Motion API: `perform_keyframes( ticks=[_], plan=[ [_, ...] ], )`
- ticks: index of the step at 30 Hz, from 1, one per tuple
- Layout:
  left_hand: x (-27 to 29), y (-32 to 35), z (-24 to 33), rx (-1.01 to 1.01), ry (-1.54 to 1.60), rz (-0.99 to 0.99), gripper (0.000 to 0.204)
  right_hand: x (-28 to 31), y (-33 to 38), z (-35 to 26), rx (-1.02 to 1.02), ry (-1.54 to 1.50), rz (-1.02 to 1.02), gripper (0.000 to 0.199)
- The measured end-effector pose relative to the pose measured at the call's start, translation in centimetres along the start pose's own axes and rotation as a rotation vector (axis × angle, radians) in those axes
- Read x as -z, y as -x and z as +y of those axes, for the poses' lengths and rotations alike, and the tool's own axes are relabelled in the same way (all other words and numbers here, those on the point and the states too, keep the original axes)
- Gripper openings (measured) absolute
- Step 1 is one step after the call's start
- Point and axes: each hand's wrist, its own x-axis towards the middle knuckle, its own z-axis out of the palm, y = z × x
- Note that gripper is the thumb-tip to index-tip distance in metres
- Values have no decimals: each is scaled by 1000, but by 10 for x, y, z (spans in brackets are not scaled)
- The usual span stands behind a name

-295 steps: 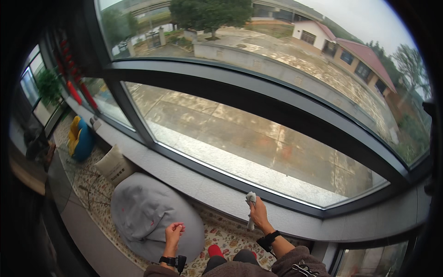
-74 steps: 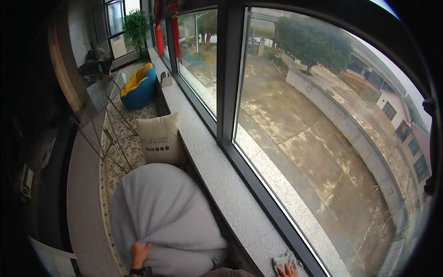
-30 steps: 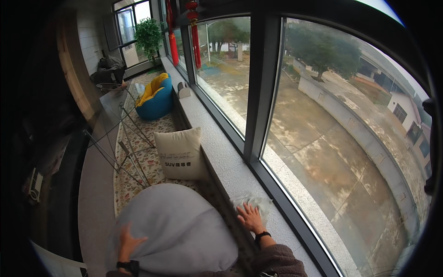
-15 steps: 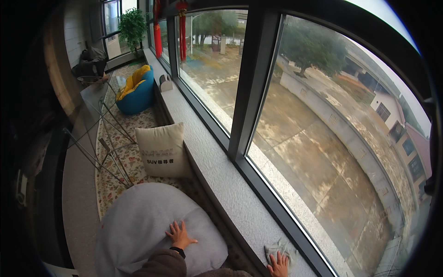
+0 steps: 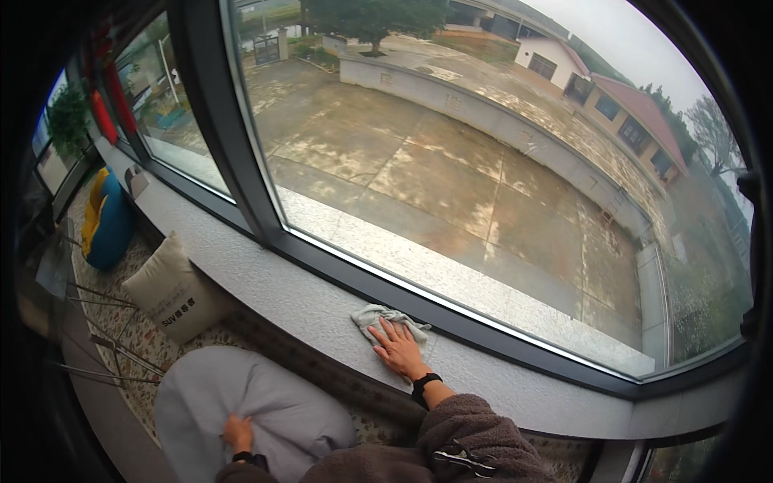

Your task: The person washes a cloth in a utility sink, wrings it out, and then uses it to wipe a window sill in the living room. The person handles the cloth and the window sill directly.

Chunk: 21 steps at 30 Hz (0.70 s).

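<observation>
My right hand (image 5: pixel 398 348) lies with its fingers stretched and a little apart on a crumpled pale grey-green cloth (image 5: pixel 372 317). It presses the cloth against the grey textured window sill (image 5: pixel 278 283), close to the dark window frame (image 5: pixel 354 282). Lower left, my left hand (image 5: pixel 239 435) rests at a large grey bean bag (image 5: pixel 294 402). Its fingers are curled in, and creases in the fabric run toward them. A dark band circles each wrist.
A beige cushion (image 5: pixel 179 294) leans against the wall below the sill. Beyond it stand a blue and yellow bean bag (image 5: pixel 110 221), thin metal table legs (image 5: pixel 121 350) and a green plant (image 5: pixel 68 121). A small dark-and-light object (image 5: pixel 135 179) sits farther along the sill.
My view has swung right toward the window. The right hand and cloth have moved along the sill to the window frame. The left hand's fingers, spread before, are curled on the bean bag.
</observation>
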Motion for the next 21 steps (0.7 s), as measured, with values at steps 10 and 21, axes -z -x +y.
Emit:
perform_keyframes(
  ticks=[10,21],
  plan=[
    [60,66,-147,243,-77,171,50,72,247,100,-525,110,192,54],
    [65,75,-157,124,122,24,57,21,157,3,126,65,-232,63]
  ],
)
